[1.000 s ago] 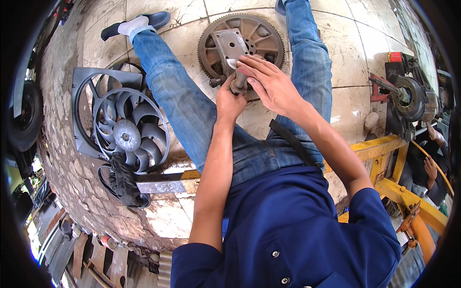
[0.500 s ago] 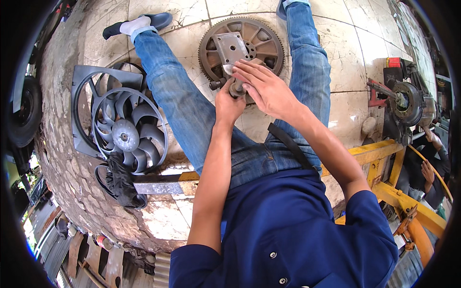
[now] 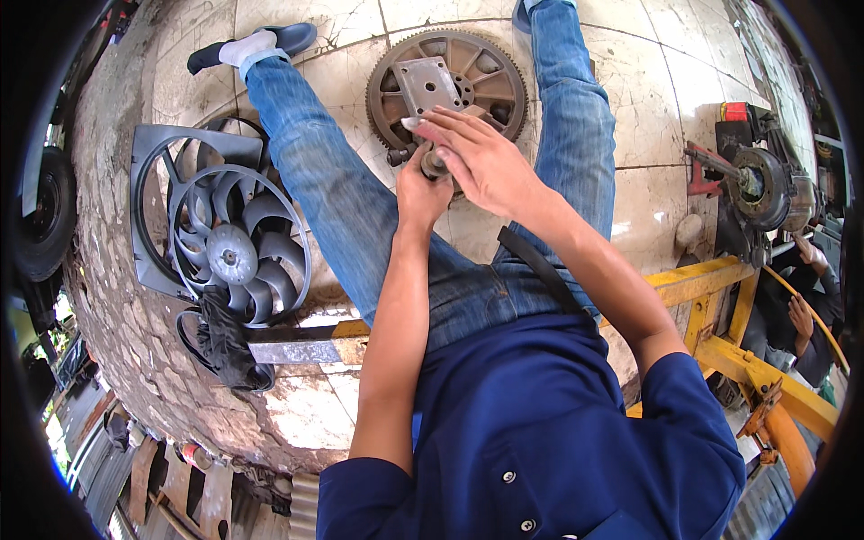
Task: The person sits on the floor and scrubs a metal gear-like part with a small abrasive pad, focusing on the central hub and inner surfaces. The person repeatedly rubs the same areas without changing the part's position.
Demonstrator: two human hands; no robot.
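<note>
My left hand (image 3: 421, 193) is closed around a cylindrical metal part (image 3: 434, 163), whose round end points toward me. My right hand (image 3: 486, 166) lies over it, fingers stretched forward and pressed together. Under those fingers shows a small pinkish sheet (image 3: 428, 133) with a pale edge, like sandpaper, against the metal part. Just beyond my hands is a flat metal plate (image 3: 416, 87) with several holes; whether it joins the held part is hidden. Beneath it, a rusty toothed flywheel (image 3: 382, 117) lies flat on the floor between my legs. A dark bolt-like piece (image 3: 398, 157) sits by my left fingers.
A grey radiator fan in its shroud (image 3: 232, 255) lies on the left, with a black cloth (image 3: 225, 342) beside it. On the right are a yellow metal frame (image 3: 756, 373) and a greasy hub assembly (image 3: 765, 191) near a red stand (image 3: 700, 171). Another person's hand (image 3: 801, 317) shows far right.
My right hand has shifted slightly left and tilted, and more of the pinkish sheet shows under its fingers. My left hand keeps its grip. The whole view has moved a little.
</note>
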